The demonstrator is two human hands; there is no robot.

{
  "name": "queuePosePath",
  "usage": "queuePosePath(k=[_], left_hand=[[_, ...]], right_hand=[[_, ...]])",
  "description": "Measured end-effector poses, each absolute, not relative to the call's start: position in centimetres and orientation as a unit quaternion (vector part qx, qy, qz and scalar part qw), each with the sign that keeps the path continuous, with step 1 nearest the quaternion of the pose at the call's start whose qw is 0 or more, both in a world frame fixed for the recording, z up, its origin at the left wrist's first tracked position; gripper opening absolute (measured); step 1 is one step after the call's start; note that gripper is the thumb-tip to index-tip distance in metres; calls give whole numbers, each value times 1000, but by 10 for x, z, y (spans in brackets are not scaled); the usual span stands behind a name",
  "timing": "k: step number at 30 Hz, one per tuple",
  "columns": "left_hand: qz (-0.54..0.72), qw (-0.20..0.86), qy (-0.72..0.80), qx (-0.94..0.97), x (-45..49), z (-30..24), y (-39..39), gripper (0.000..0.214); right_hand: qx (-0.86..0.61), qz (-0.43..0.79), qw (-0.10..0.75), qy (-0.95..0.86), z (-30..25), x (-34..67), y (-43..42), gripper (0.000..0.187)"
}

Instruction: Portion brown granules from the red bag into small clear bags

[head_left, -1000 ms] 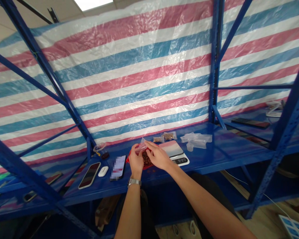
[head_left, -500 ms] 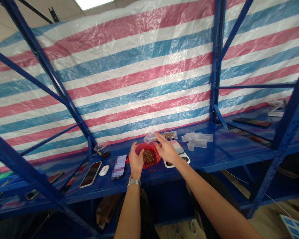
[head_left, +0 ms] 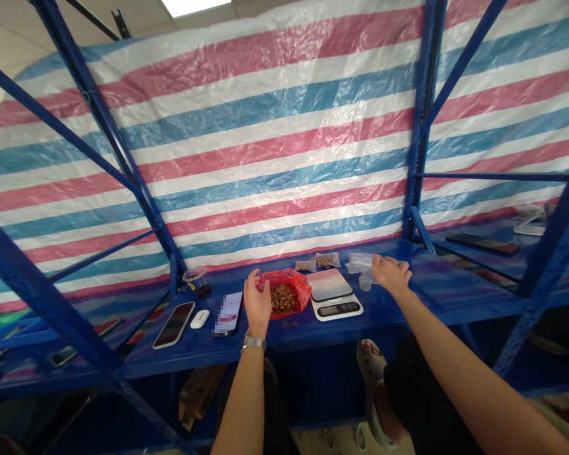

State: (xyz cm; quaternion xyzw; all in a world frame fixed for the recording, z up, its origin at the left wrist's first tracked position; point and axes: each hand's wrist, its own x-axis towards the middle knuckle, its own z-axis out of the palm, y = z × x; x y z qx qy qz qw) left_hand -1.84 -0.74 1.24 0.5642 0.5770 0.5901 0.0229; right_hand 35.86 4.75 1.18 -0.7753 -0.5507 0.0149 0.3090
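My left hand [head_left: 257, 303] is at the left side of a red plastic bag [head_left: 298, 278], thumb and fingers curved about its rim. Inside the open bag lies a heap of small brown dried pieces [head_left: 282, 298]. Off to the right, my right hand [head_left: 391, 274] hangs over several clear plastic bags [head_left: 359, 260], its fingers bent and slightly apart; the hand partly hides the bags. Beside it is a small clear cup [head_left: 365, 282]. Between the hands stands a white kitchen scale [head_left: 332, 297]. Two small filled bags [head_left: 325, 260] lie behind the scale.
Left of the red bag are a lit phone [head_left: 228, 313], a white earbud case [head_left: 200, 319], another phone [head_left: 174, 325] and a clear cup with dark contents [head_left: 200, 284]. Blue rack posts [head_left: 417, 164] frame the blue shelf [head_left: 455, 284]. A striped sheet [head_left: 284, 139] hangs behind.
My right hand has moved right, from beside the red bag across the scale to the clear bags. The scale and the small filled bags now show fully. My left hand stays by the red bag.
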Motion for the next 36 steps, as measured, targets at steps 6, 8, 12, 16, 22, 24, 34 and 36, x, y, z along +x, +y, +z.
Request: queuePosePath(k=[6, 8, 12, 16, 22, 24, 34, 36], left_hand=[[586, 16, 579, 567, -6, 14, -7, 36], [584, 11, 579, 569, -2, 14, -7, 35], [571, 14, 590, 571, 1, 12, -7, 33], [570, 12, 589, 572, -5, 12, -8, 31], [577, 4, 599, 556, -22, 12, -10, 29], [581, 4, 600, 550, -25, 12, -11, 29], [578, -3, 601, 551, -16, 17, -16, 26], [573, -4, 594, 564, -9, 18, -19, 27]], right_hand=[[-759, 23, 349, -549, 18, 347, 43, 59], [-722, 16, 335, -606, 23, 334, 47, 59], [-700, 52, 255, -665, 24, 318, 69, 63], [-739, 128, 190, -633, 8, 331, 93, 72], [-767, 153, 193, -592, -8, 367, 98, 71], [-765, 148, 204, -592, -8, 372, 95, 69], [-711, 86, 308, -626, 10, 356, 91, 65], [-698, 85, 283, -652, 12, 340, 94, 67]])
